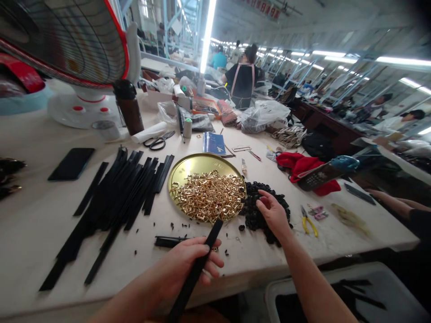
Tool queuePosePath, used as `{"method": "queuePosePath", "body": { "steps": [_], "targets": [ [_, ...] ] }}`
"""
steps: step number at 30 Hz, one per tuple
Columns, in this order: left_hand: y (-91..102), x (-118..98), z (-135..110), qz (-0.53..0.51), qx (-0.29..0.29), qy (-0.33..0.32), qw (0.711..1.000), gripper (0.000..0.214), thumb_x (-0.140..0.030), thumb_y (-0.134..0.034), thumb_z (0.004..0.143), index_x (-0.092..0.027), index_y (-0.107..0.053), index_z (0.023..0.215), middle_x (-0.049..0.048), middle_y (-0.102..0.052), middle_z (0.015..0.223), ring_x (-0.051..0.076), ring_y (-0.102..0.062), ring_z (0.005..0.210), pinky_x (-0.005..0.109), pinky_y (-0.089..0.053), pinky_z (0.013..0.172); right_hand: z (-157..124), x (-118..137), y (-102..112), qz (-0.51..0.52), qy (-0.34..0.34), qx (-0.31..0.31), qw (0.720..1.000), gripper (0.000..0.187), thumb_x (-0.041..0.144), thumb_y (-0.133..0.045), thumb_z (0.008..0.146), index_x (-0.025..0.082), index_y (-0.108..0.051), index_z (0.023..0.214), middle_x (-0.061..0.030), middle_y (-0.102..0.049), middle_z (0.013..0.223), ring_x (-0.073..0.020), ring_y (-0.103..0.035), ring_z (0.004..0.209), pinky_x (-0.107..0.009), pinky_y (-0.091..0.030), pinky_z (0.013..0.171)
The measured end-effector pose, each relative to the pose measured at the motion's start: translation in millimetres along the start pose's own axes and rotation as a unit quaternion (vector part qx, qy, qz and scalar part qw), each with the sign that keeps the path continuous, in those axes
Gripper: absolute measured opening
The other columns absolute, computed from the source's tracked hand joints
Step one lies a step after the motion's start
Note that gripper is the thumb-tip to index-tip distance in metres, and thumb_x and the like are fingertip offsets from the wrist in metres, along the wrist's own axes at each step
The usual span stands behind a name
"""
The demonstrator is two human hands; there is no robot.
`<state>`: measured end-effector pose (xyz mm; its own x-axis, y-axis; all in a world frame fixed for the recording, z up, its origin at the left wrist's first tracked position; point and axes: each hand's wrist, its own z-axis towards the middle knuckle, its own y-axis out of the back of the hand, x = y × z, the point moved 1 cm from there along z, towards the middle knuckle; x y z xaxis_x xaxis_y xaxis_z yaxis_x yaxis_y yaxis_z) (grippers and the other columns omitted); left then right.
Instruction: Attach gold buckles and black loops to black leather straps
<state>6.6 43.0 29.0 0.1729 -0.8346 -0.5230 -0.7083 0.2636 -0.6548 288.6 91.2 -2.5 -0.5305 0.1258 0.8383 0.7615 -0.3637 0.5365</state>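
Note:
My left hand point(190, 264) is closed around a flat black strap point(198, 264) at the table's near edge, the strap pointing up toward a round gold tray point(191, 166). The tray holds a heap of small gold metal clips point(210, 197). My right hand point(272, 213) reaches into a pile of small black pieces point(256, 215) just right of the tray, fingers bent down among them; what they grip, if anything, is hidden. A fan of loose black straps point(124, 193) lies left of the tray.
A phone point(71, 163), scissors point(158, 141), a dark bottle point(129, 107) and a fan point(77, 49) stand at the back left. Yellow pliers point(310, 222), a red cloth point(303, 166) and a calculator point(318, 176) lie right. A person's arm point(393, 204) rests at right; a grey bin point(336, 291) sits below.

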Motion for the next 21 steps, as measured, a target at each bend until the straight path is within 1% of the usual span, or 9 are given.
{"method": "queuePosePath", "body": {
  "steps": [1,2,4,6,8,12,16,19,21],
  "targets": [
    [-2.2,-0.2,-3.3,-0.007,0.015,0.001,1.000,0.032,-0.018,-0.048,0.078,-0.007,-0.051,0.107,0.0086,-0.062,0.079,0.011,-0.059,0.061,0.016,-0.046,0.047,-16.0,8.4,-3.2,0.132,-0.052,0.028,0.989,0.042,0.035,-0.058,0.073,0.023,-0.054,0.113,-0.0002,-0.059,0.081,-0.0135,-0.056,0.071,-0.030,-0.046,0.072],
    [-4.5,-0.2,-6.5,-0.014,0.030,0.003,0.999,0.031,-0.017,-0.048,0.078,-0.007,-0.051,0.107,0.0090,-0.062,0.080,0.011,-0.059,0.062,0.017,-0.046,0.048,-32.7,17.1,-7.8,0.245,-0.102,0.065,0.962,0.042,0.035,-0.060,0.072,0.025,-0.055,0.112,0.0010,-0.059,0.079,-0.0124,-0.056,0.069,-0.029,-0.047,0.070],
    [-8.5,0.4,-11.9,-0.022,0.060,0.010,0.998,0.031,-0.016,-0.047,0.078,-0.006,-0.052,0.106,0.0107,-0.063,0.082,0.012,-0.061,0.064,0.017,-0.047,0.050,-65.5,33.8,-18.9,0.410,-0.182,0.127,0.885,0.038,0.031,-0.063,0.070,0.026,-0.058,0.108,0.0022,-0.059,0.076,-0.0099,-0.056,0.066,-0.024,-0.049,0.066],
    [-10.7,2.0,-16.7,-0.026,0.085,0.027,0.996,0.030,-0.015,-0.045,0.078,-0.006,-0.053,0.106,0.0124,-0.064,0.085,0.013,-0.062,0.066,0.018,-0.048,0.050,-94.1,46.8,-29.9,0.501,-0.221,0.158,0.822,0.032,0.026,-0.065,0.069,0.026,-0.061,0.100,0.0028,-0.059,0.076,-0.0074,-0.055,0.064,-0.019,-0.049,0.062],
    [-10.5,4.6,-22.0,-0.037,0.106,0.049,0.992,0.029,-0.015,-0.044,0.079,-0.007,-0.054,0.105,0.0125,-0.064,0.086,0.013,-0.062,0.066,0.018,-0.049,0.051,-116.4,54.7,-39.2,0.545,-0.238,0.164,0.787,0.026,0.023,-0.067,0.068,0.024,-0.062,0.093,0.0032,-0.060,0.076,-0.0060,-0.055,0.061,-0.017,-0.049,0.059],
    [-5.5,11.7,-33.7,-0.075,0.134,0.066,0.986,0.029,-0.015,-0.043,0.079,-0.007,-0.056,0.103,0.0113,-0.065,0.086,0.012,-0.063,0.067,0.018,-0.050,0.052,-143.2,59.3,-50.7,0.563,-0.251,0.156,0.772,0.019,0.021,-0.068,0.067,0.023,-0.061,0.085,0.0036,-0.062,0.073,-0.0062,-0.056,0.059,-0.017,-0.050,0.058],
    [-1.2,17.8,-40.7,-0.083,0.131,0.067,0.986,0.029,-0.016,-0.044,0.077,-0.008,-0.056,0.102,0.0100,-0.065,0.085,0.012,-0.063,0.067,0.018,-0.049,0.053,-153.6,59.4,-55.8,0.556,-0.261,0.168,0.772,0.013,0.020,-0.069,0.068,0.021,-0.061,0.078,0.0036,-0.063,0.071,-0.0077,-0.059,0.061,-0.019,-0.052,0.061],
    [0.8,20.7,-41.3,-0.021,0.104,0.059,0.993,0.029,-0.016,-0.044,0.076,-0.011,-0.054,0.103,0.0077,-0.065,0.078,0.010,-0.061,0.059,0.016,-0.046,0.048,-155.4,58.7,-59.4,0.545,-0.261,0.162,0.780,0.012,0.023,-0.071,0.067,0.019,-0.062,0.074,0.0029,-0.065,0.070,-0.0076,-0.060,0.062,-0.018,-0.052,0.062],
    [3.1,22.5,-39.3,0.068,0.066,0.020,0.995,0.027,-0.021,-0.043,0.079,-0.013,-0.051,0.103,0.0045,-0.064,0.068,0.008,-0.056,0.048,0.016,-0.042,0.043,-155.3,57.9,-62.4,0.538,-0.271,0.141,0.786,0.015,0.025,-0.073,0.064,0.018,-0.063,0.071,0.0023,-0.066,0.069,-0.0073,-0.060,0.061,-0.017,-0.051,0.061]
  ]
}}
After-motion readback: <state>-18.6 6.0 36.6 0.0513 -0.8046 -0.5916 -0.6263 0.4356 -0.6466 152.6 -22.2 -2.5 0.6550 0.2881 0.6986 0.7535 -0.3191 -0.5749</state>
